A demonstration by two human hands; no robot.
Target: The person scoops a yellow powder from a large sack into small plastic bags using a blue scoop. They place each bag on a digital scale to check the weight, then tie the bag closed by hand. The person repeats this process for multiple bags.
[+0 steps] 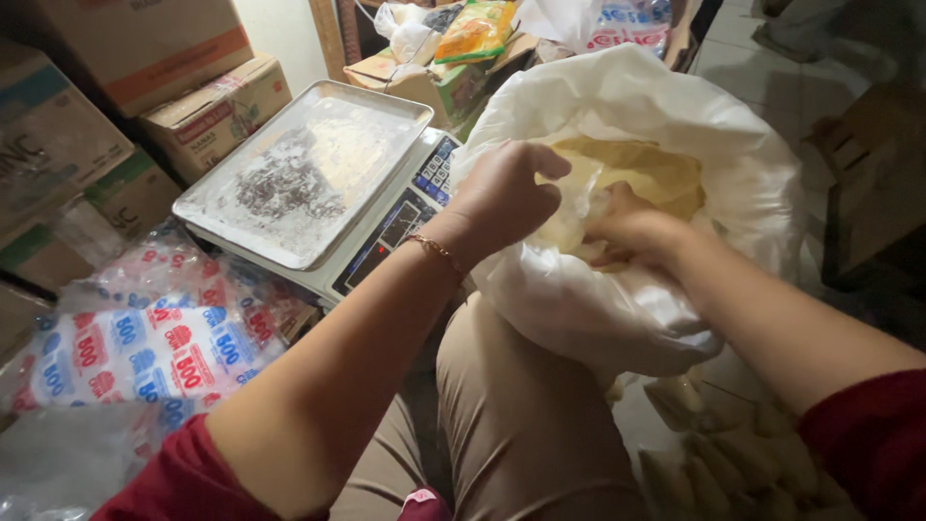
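- My left hand is clenched on the near rim of the big white sack, pinching its thin plastic.
- My right hand reaches inside among pale yellow wafers; I cannot tell its grip.
- The sack looks soft, slippery; the wafers look brittle, so I'd hold the rim.
- Left: 1 scale with steel tray, printed bags, boxes crowding in.

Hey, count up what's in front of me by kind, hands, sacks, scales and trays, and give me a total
Hands: 2, left hand and right hand, both at the sack
White sack: 1
Digital scale: 1
Metal tray: 1
Total: 5
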